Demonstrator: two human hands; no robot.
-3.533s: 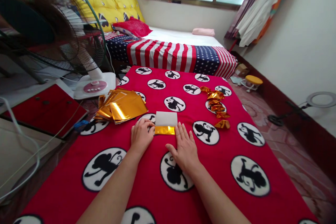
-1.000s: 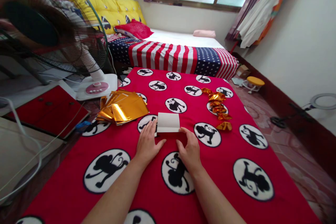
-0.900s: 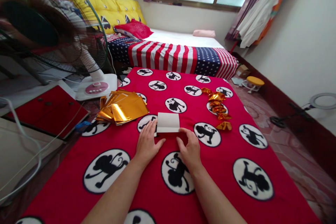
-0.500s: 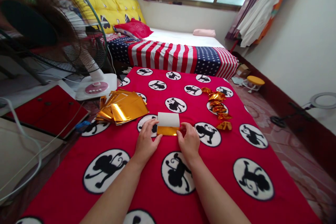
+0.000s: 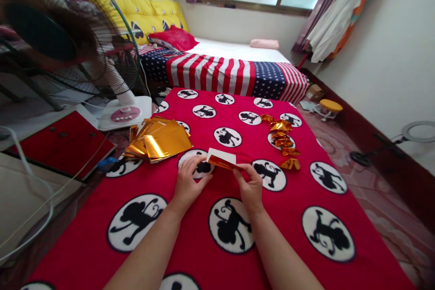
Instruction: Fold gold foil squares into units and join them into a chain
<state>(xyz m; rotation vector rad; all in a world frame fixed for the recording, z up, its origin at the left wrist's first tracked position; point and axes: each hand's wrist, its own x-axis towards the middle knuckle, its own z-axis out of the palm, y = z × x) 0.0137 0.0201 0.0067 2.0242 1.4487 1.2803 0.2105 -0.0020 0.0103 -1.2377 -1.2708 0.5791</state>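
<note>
A sheet of gold foil paper [image 5: 222,161], folded so that a gold flap lies in front of its white back, is tilted just above the red cloth. My right hand [image 5: 250,186] pinches its right end between thumb and fingers. At the left end, the fingertips of my left hand [image 5: 189,182] are close to or touching the paper's edge. The left thumb is held apart from the fingers, with no paper between them.
A fanned pile of gold foil sheets [image 5: 163,139] lies to the left. Several folded gold foil pieces [image 5: 282,139] form a line on the right. A standing fan [image 5: 125,113] is beyond the cloth's left edge. A bed [image 5: 224,72] stands behind the red monkey-print cloth [image 5: 190,244].
The folded foil paper has come up off the cloth and tilted, its right end moving slightly right with my right hand. My left thumb has moved away from the paper.
</note>
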